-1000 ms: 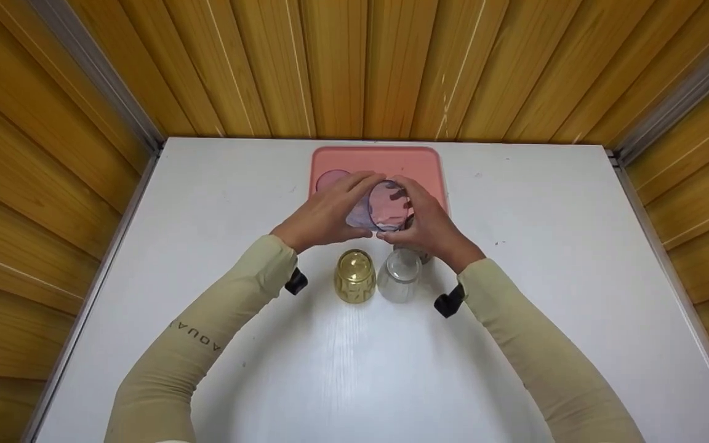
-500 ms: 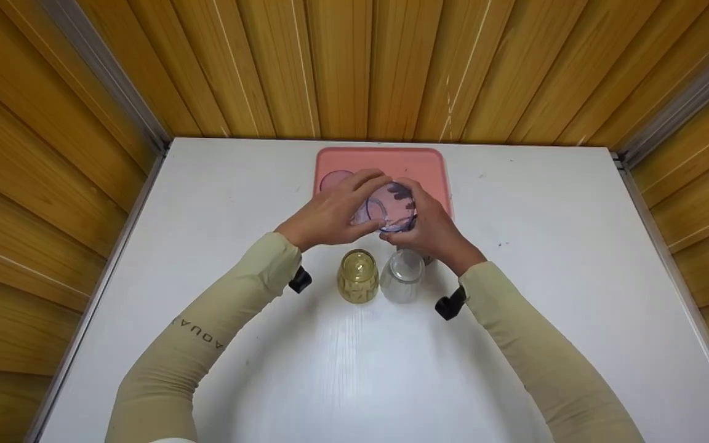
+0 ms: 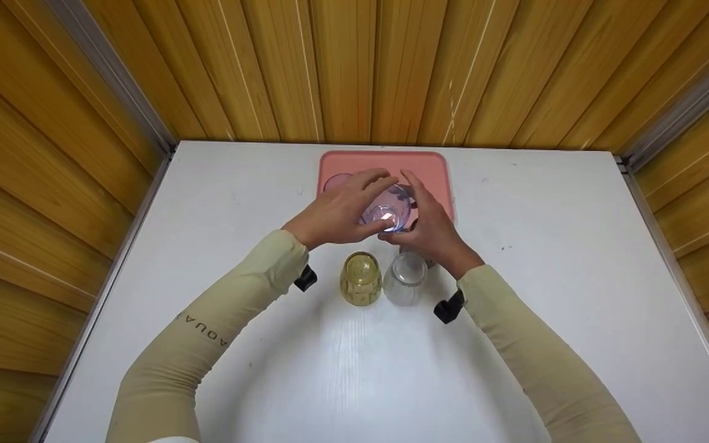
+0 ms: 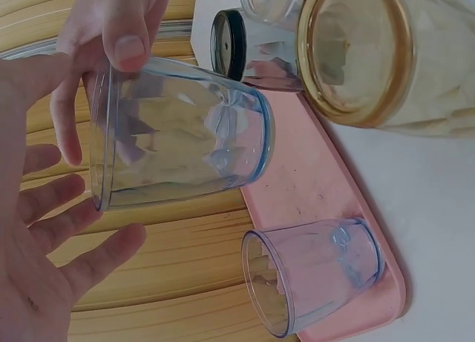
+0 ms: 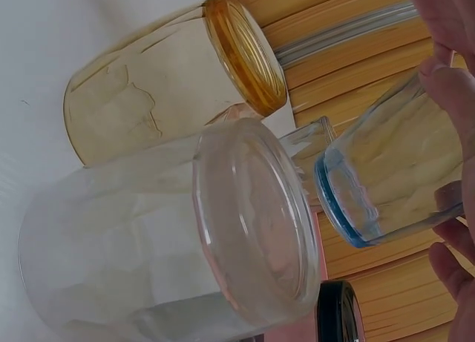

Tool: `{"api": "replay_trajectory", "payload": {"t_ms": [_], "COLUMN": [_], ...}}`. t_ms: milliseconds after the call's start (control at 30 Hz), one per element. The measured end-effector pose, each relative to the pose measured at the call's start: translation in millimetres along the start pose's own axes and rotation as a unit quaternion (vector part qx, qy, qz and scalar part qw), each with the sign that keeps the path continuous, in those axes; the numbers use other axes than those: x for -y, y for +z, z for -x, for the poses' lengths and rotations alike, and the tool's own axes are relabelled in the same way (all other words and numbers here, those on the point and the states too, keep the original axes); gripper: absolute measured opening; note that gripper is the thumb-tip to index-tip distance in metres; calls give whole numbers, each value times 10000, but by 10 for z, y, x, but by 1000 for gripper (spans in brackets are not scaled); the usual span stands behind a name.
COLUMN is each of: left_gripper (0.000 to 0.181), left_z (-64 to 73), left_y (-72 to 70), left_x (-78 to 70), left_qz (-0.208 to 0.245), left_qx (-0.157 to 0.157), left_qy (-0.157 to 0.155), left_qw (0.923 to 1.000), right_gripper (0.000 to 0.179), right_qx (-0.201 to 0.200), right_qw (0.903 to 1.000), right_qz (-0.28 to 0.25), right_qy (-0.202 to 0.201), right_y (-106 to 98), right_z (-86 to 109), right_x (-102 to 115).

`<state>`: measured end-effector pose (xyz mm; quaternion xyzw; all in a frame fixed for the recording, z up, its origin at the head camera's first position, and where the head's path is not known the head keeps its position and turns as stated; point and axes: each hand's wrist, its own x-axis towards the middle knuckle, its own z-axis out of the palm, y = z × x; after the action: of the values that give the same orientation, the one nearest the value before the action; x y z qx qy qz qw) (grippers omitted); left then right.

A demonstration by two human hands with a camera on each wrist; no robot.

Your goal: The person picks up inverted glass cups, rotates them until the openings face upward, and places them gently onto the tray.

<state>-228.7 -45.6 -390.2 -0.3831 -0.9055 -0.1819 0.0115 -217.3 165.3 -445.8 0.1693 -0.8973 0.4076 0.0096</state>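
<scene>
One blue-tinted glass [image 3: 387, 206] was up between the hands, long axis near upright, rim up, apparently over the pink tray [image 3: 385, 161]. Right hand [image 3: 433, 235], nearer, gripped its rim side; left hand [image 3: 343, 212] had fingers spread wide, contact unclear. Left sleeve [image 3: 231, 307] read "AQUA", end letter unclear.

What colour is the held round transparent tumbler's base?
The tumbler's base is blue, clearest in the right wrist view.

Held cup [image 4: 178, 145] in all three views
</scene>
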Motion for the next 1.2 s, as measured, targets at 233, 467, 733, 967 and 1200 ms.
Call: {"api": "replay_trajectory", "payload": {"t_ms": [233,467,733,967,1200], "left_gripper": [69,62,61,61,61], "left_z": [-53,-99,-119,-151,-193], "left_y": [5,31,74,75,107], "left_x": [-58,-74,-97,-93,-108], "left_qz": [-73,32,41,-243,-329], "left_qx": [170,114,305,302,296], "left_qy": [-235,-18,-262,-344,-423], "left_qw": [9996,9999,9992,9987,9981], "right_gripper": [114,115,115,116,114], "right_qx": [-178,-334,-494,-531,-511], "right_qw": [9998,9992,9972,9961,9955], "right_qz": [-5,188,450,629,751], "right_qy": [42,-52,-341,-322,-253], "right_y": [21,45,72,75,95], "right_z": [11,28,23,17,23], "right_x": [1,-6,-17,3,14]}}
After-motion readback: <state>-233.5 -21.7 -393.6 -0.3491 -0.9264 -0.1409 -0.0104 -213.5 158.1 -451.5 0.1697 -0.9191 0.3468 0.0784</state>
